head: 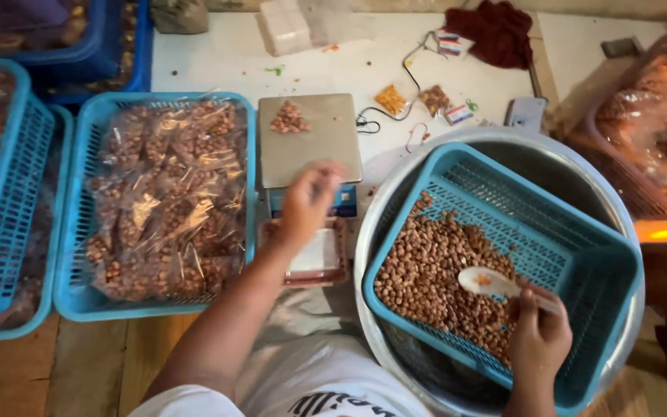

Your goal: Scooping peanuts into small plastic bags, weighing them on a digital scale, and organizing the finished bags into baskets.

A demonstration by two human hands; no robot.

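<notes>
Taking the scale (308, 139) as landmark, its platform is dull silver-grey with a small heap of reddish-brown nuts (289, 117) on it; left of it a light blue lattice basket (79, 232) holds clear glossy bags of brown nuts (167, 193); right of it a blue mesh basket (573, 255) carries tan-brown loose nuts (434, 270) inside a silvery metal basin (627, 224); there the spoon (488, 282) is white with an orange mark; behind the scale lies a dark red cloth (496, 31) on a white tabletop (210, 62); far right, an orange-tinted bag (658, 100).
</notes>
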